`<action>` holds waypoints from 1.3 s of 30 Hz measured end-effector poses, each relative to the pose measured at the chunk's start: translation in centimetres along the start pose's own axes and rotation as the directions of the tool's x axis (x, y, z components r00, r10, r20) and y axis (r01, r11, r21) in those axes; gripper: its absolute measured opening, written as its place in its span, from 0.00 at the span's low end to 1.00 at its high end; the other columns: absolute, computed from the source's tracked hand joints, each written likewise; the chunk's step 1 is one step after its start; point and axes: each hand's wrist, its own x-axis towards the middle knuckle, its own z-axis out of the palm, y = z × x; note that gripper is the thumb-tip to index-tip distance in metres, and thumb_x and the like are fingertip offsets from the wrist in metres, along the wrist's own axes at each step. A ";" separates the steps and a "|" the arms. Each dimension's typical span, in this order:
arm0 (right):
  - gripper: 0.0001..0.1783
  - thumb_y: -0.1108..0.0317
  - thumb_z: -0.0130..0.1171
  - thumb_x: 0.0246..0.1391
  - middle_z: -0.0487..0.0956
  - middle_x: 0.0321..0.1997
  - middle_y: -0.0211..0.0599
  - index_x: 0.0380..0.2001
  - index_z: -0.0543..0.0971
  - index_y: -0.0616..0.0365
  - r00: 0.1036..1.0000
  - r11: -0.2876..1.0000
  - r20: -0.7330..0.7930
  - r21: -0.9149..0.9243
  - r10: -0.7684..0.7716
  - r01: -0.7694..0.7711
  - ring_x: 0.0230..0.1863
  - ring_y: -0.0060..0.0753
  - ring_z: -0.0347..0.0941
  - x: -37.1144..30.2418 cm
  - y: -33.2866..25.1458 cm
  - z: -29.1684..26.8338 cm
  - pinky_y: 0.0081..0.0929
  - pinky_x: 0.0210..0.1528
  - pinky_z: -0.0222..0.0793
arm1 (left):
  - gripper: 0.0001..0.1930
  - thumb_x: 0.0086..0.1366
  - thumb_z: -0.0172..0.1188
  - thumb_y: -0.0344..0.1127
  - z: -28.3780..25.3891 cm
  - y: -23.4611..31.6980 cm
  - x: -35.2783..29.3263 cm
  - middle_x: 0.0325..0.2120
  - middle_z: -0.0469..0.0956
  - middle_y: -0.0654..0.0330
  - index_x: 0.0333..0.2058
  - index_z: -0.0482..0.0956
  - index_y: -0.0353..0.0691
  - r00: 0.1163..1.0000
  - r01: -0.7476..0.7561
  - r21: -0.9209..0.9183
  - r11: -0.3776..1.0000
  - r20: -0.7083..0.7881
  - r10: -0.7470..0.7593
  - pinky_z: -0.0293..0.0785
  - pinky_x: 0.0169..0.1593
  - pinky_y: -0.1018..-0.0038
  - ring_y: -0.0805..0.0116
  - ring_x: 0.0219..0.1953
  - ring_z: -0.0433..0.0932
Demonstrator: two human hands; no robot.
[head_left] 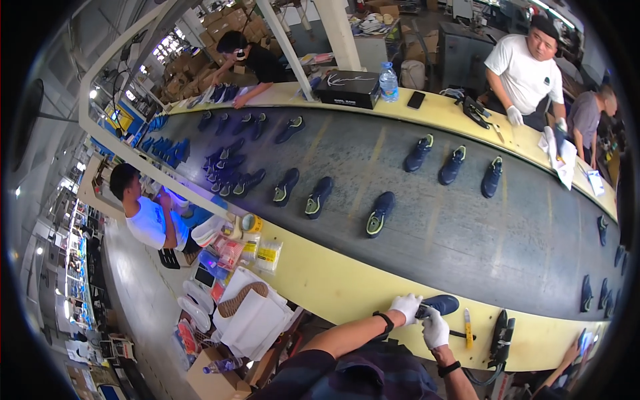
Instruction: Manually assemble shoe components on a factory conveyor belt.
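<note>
A dark navy shoe (443,305) is held over the yellow near ledge, its toe pointing right. My left hand (405,308), in a white glove, is closed around its heel end. My right hand (435,329), also white-gloved, is closed at the near side of the shoe's opening; its fingertips are partly hidden. Just right of it a thin dark bar (457,333) lies on the ledge. Beyond the bar is a yellow-handled cutter (468,328). A black tool with a cable (501,339) lies farther right.
Ahead runs a grey conveyor belt (427,233) carrying several navy shoes (380,214). A co-worker in white gloves (527,67) stands across it. Packets (269,255) sit on the left ledge; white papers (250,320) are stacked below. At lower right, another person's hands (575,352) show.
</note>
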 end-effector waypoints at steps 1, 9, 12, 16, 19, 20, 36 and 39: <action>0.13 0.68 0.56 0.64 0.86 0.33 0.49 0.49 0.79 0.59 1.000 1.000 -0.005 0.005 -0.001 0.001 0.31 0.47 0.86 -0.4 1.0 -0.1 0.42 0.34 0.81 | 0.35 0.61 0.71 0.41 0.3 0.4 -0.1 0.53 0.79 0.48 0.65 0.68 0.44 0.997 -0.033 0.054 0.998 -0.065 0.037 0.80 0.53 0.53 0.48 0.53 0.83; 0.10 0.69 0.53 0.66 0.84 0.29 0.47 0.39 0.80 0.66 0.732 0.681 0.212 0.271 0.647 -0.680 0.21 0.39 0.83 -3.1 7.0 1.9 0.31 0.22 0.79 | 0.44 0.62 0.67 0.44 3.9 2.5 0.0 0.48 0.81 0.42 0.74 0.57 0.48 0.961 -0.275 -0.030 0.961 -0.043 0.273 0.77 0.55 0.54 0.40 0.51 0.81; 0.13 0.66 0.54 0.68 0.84 0.30 0.43 0.44 0.81 0.64 0.795 0.623 0.099 0.565 0.599 -0.540 0.22 0.33 0.81 -2.7 6.6 0.6 0.30 0.23 0.80 | 0.21 0.61 0.66 0.44 1.8 3.5 0.5 0.41 0.83 0.45 0.49 0.77 0.40 0.960 -0.273 -0.443 0.854 -0.072 0.270 0.78 0.50 0.55 0.42 0.45 0.83; 0.21 0.55 0.60 0.70 0.83 0.32 0.33 0.49 0.81 0.66 0.817 0.682 -0.029 0.569 0.575 -0.460 0.28 0.22 0.76 -0.5 -1.0 -5.3 0.24 0.31 0.74 | 0.22 0.57 0.67 0.35 -4.9 5.5 -2.1 0.39 0.83 0.48 0.50 0.79 0.35 0.902 -0.431 -0.647 0.629 -0.283 0.327 0.77 0.53 0.61 0.54 0.45 0.83; 0.30 0.50 0.60 0.70 0.83 0.51 0.43 0.63 0.75 0.65 0.828 0.505 0.024 0.783 0.560 -0.364 0.45 0.27 0.81 0.4 -4.1 -8.8 0.27 0.42 0.80 | 0.41 0.56 0.74 0.36 -7.9 7.4 -3.8 0.50 0.76 0.44 0.68 0.66 0.39 0.795 -0.545 -0.299 0.783 -0.479 0.371 0.77 0.55 0.56 0.44 0.50 0.80; 0.31 0.51 0.58 0.71 0.81 0.55 0.42 0.66 0.73 0.65 0.875 0.387 0.057 0.882 0.480 -0.270 0.49 0.28 0.80 0.3 -5.1 -9.6 0.27 0.46 0.80 | 0.41 0.56 0.74 0.36 -8.9 8.3 -4.9 0.50 0.76 0.44 0.68 0.66 0.39 0.796 -0.558 -0.299 0.774 -0.455 0.398 0.77 0.55 0.56 0.44 0.50 0.80; 0.34 0.67 0.63 0.64 0.76 0.65 0.41 0.71 0.67 0.64 0.977 0.277 0.081 0.951 0.195 -0.134 0.67 0.30 0.70 -2.1 -10.6 -15.2 0.32 0.71 0.66 | 0.47 0.55 0.75 0.32 -12.5 12.0 -10.8 0.51 0.73 0.40 0.70 0.59 0.30 0.569 -0.592 0.117 0.797 -0.640 0.516 0.78 0.52 0.56 0.41 0.50 0.79; 0.35 0.70 0.64 0.62 0.75 0.66 0.41 0.70 0.67 0.65 0.984 0.258 0.063 0.960 0.169 -0.106 0.68 0.32 0.70 -2.1 -10.5 -15.7 0.33 0.73 0.64 | 0.48 0.55 0.75 0.32 -12.5 12.3 -10.9 0.52 0.73 0.40 0.70 0.58 0.30 0.597 -0.573 0.101 0.814 -0.629 0.498 0.77 0.53 0.55 0.41 0.52 0.78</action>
